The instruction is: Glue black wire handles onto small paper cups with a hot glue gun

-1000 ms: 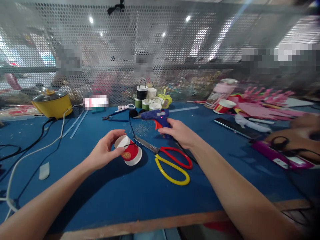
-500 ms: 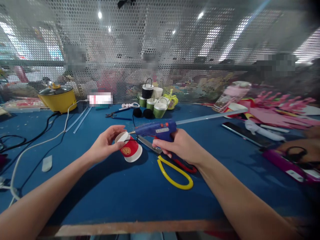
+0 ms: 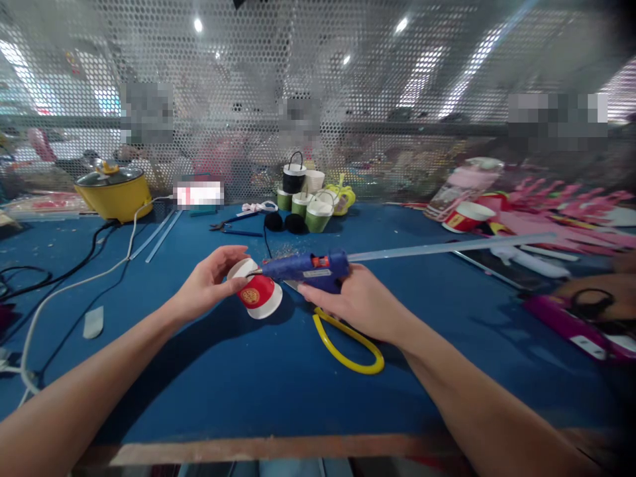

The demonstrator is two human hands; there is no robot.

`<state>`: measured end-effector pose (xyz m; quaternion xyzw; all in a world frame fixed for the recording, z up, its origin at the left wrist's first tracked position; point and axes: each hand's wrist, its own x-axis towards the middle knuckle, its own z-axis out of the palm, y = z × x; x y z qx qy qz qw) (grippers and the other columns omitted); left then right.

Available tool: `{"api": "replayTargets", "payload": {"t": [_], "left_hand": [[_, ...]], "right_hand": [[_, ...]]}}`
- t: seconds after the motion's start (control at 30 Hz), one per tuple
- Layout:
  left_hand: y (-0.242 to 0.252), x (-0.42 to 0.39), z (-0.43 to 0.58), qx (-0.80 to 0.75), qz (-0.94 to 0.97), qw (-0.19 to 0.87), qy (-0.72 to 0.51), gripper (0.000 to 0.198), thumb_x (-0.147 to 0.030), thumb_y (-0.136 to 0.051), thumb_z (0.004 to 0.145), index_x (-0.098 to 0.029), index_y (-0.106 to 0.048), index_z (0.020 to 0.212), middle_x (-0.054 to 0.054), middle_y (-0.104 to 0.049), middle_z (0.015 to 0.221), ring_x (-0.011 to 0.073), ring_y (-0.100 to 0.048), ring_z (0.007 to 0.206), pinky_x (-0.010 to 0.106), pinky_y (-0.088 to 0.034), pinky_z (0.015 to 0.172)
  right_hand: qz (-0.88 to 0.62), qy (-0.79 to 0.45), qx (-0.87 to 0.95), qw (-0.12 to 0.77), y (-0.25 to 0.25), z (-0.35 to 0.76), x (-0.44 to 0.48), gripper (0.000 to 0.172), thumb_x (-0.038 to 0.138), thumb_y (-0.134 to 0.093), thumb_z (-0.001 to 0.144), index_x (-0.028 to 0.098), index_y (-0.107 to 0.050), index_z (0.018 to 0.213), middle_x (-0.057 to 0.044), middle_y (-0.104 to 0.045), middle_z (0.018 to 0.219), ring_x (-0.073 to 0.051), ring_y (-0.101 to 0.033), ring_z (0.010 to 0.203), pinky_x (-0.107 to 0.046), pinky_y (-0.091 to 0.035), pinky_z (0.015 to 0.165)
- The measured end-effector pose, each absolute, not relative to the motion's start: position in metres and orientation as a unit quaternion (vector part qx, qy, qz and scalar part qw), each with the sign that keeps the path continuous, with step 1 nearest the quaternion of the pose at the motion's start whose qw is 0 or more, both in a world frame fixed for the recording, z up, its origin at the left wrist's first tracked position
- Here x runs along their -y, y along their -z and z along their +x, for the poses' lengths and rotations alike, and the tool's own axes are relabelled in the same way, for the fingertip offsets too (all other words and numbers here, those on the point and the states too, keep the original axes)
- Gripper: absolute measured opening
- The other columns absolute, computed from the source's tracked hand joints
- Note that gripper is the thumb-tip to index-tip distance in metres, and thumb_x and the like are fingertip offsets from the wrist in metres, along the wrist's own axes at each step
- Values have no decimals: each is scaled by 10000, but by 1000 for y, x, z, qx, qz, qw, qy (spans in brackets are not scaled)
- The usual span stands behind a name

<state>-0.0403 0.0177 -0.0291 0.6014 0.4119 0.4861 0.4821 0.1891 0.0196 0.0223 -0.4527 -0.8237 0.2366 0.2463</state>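
My left hand (image 3: pixel 214 281) grips a small red and white paper cup (image 3: pixel 261 296) by its rim; the cup lies tilted and bears a gold round mark. Wrapped round the handle of a blue hot glue gun (image 3: pixel 308 268) is my right hand (image 3: pixel 360 298). The gun's nozzle points left and meets the cup near its upper end, by my left thumb. A long clear glue stick (image 3: pixel 437 249) sticks out of the gun's back. Beneath my right hand lie scissors (image 3: pixel 348 361) with a yellow handle; their blades are mostly hidden.
Small green and black paper buckets (image 3: pixel 318 213) stand at the back, behind black pompoms (image 3: pixel 297 224) and pliers (image 3: pixel 236 225). Far left is a yellow electric pot (image 3: pixel 116 199) with cables. To the right lie a phone (image 3: pixel 491 266), another red cup (image 3: pixel 466 217) and pink cutouts (image 3: pixel 556 218).
The glue gun has tipped and come lower, with its nozzle now against the cup's end. Its glue stick has swung nearer. The left hand and cup have barely moved.
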Motion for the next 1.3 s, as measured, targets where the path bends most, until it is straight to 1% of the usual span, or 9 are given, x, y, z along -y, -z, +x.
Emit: {"api": "replayTargets", "payload": {"t": [0.23,0.37,0.6,0.7,0.87,1.13,1.3], "left_hand": [[29,-18,-40,-406,595,490,-490,445,-228,-657,669,-175,-469,1069,76,-572,1049,203,-525,996,375,-384,893],[29,-18,-40,-401,598,491,-491,443,-219,-655,668,-173,-468,1067,74,-576,1048,198,-524,1000,367,-382,899],[28,-17,-40,-403,597,493,-487,435,-208,-645,676,-173,-464,1070,69,-570,1043,190,-522,993,355,-384,893],[29,-18,-41,-397,603,492,-487,433,-205,-645,678,-177,-469,1073,70,-569,1052,193,-524,993,358,-383,896],[31,-20,-44,-381,600,510,-486,448,-200,-652,676,-184,-469,1085,76,-558,1094,196,-523,1006,360,-384,901],[31,-21,-49,-357,601,539,-470,430,-213,-656,680,-194,-490,1077,81,-552,1138,217,-510,1046,369,-376,909],[32,-22,-50,-344,603,548,-467,433,-214,-657,683,-197,-494,1084,85,-548,1150,223,-513,1045,369,-387,898]], "right_hand": [[-474,-208,818,251,-23,189,-21,232,340,-539,742,164,-570,593,6,-557,537,-113,-482,491,-239,-393,506],[-451,-209,833,244,-22,189,-20,232,352,-518,760,164,-608,657,4,-569,553,-122,-500,518,-238,-400,515],[-456,-201,830,249,-22,189,-19,218,334,-521,763,158,-610,669,2,-576,566,-122,-515,537,-235,-402,528],[-449,-206,835,243,-23,188,-19,231,338,-513,767,160,-599,646,2,-571,561,-119,-509,525,-237,-400,521],[-467,-190,824,259,-25,188,-19,227,313,-546,739,169,-541,563,7,-548,524,-115,-490,503,-235,-384,500],[-462,-209,824,252,-24,187,-18,222,314,-533,750,168,-542,583,22,-524,492,-106,-475,482,-227,-375,493],[-461,-211,822,258,-24,188,-18,265,315,-534,748,172,-499,528,21,-520,485,-100,-464,468,-225,-370,485]]}}
